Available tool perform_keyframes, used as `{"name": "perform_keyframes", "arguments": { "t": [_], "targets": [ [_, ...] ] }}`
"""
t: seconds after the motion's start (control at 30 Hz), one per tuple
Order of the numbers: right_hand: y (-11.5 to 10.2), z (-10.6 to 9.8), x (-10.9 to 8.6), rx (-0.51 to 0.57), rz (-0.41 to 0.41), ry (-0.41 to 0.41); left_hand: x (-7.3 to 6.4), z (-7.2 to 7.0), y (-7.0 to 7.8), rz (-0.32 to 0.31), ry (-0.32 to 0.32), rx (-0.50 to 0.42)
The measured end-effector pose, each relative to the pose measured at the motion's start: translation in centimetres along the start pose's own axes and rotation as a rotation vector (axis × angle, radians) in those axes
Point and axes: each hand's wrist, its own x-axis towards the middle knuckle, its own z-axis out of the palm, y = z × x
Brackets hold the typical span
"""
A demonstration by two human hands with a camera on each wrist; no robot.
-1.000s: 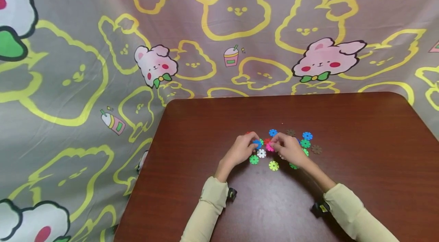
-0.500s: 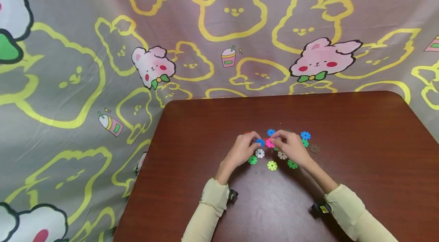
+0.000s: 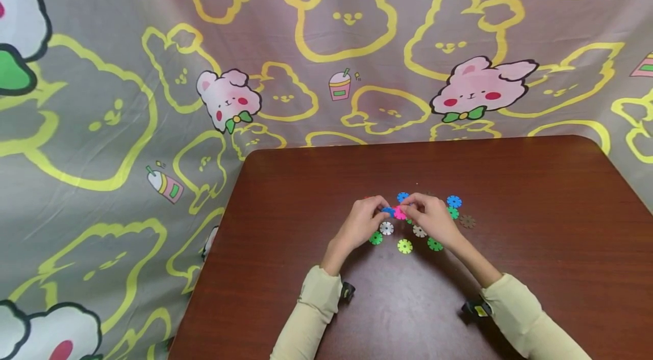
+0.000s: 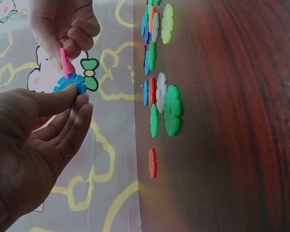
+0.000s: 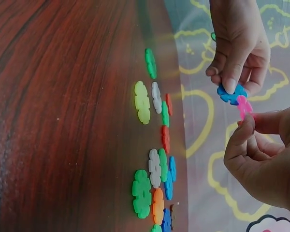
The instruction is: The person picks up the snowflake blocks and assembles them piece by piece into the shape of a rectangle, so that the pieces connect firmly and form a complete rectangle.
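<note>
Between thumb and fingers, my left hand (image 3: 361,223) pinches a blue notched plastic disc (image 4: 71,84). My right hand (image 3: 431,219) pinches a pink notched disc (image 3: 400,212) by its edge. In the right wrist view the pink disc touches the rim of the blue disc (image 5: 232,94), set at an angle to it; whether their slots are fully interlocked I cannot tell. Both hands hold the pieces above the table. Below them lie a white disc (image 3: 386,228), a green disc (image 3: 376,238) and a yellow-green disc (image 3: 405,246).
More loose discs lie about the hands, among them a blue one (image 3: 454,201), a brown one (image 3: 467,221) and an orange one (image 5: 158,205). The brown wooden table (image 3: 306,178) meets a patterned cloth (image 3: 285,25) at the back. Black wrist cameras sit at both cuffs.
The pink disc has moved left, from apart to touching the blue disc. Both pieces have risen slightly off the table. The loose discs have stayed where they were.
</note>
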Motion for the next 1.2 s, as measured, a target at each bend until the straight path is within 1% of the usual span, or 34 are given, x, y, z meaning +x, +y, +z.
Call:
{"name": "perform_keyframes", "arguments": {
  "t": [0.13, 0.23, 0.5, 0.63, 0.77, 0.87, 0.93, 1.2],
  "targets": [
    [-0.06, 0.01, 0.07, -0.006, -0.002, 0.003, 0.05, -0.05, 0.05, 0.021, 0.013, 0.012],
    [-0.04, 0.00, 0.11, -0.001, 0.006, 0.004, 0.00, -0.02, -0.08, 0.023, 0.014, 0.019],
    [-0.09, -0.02, 0.17, 0.006, 0.024, 0.009, -0.28, -0.07, -0.16, -0.017, -0.022, 0.043],
    [-0.16, -0.03, 0.14, 0.001, 0.026, 0.008, -0.25, 0.01, -0.12, -0.029, -0.025, 0.040],
    [-0.17, 0.00, 0.08, -0.001, 0.031, 0.008, -0.12, 0.16, -0.09, -0.035, -0.009, -0.008],
    [-0.17, 0.01, 0.03, -0.004, 0.024, 0.009, -0.09, 0.21, -0.10, -0.025, 0.005, -0.041],
    [-0.13, 0.03, 0.00, -0.008, 0.018, 0.008, -0.09, 0.18, -0.10, -0.012, 0.010, -0.039],
    [0.12, 0.15, -0.04, -0.029, 0.006, -0.006, -0.27, 0.03, 0.10, 0.045, 0.019, 0.025]
  ]
}}
